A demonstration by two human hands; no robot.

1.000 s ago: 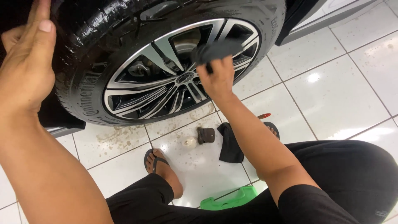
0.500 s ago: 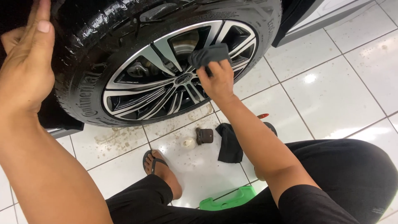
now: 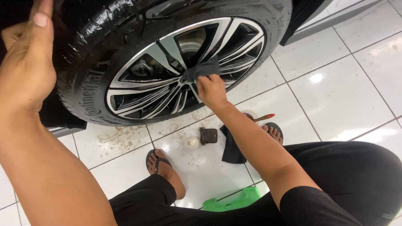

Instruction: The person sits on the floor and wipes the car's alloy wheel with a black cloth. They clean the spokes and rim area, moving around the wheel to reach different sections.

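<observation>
Dark cloth (image 3: 203, 69) is clamped in the right hand (image 3: 211, 90) and pressed on the wheel (image 3: 184, 69) just right of the hub, up and ahead of the hand; spokes fan outward from there. Left hand (image 3: 25, 67) is laid flat on the tyre (image 3: 90, 37), fingers apart, well left. Right hand is nearer the hub. Spare rag (image 3: 231, 146) lies on the floor (image 3: 343, 92).

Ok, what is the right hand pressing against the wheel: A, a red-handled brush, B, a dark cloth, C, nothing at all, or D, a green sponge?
B: the right hand grips a dark cloth bunched against the spokes near the hub of the wheel.
</observation>
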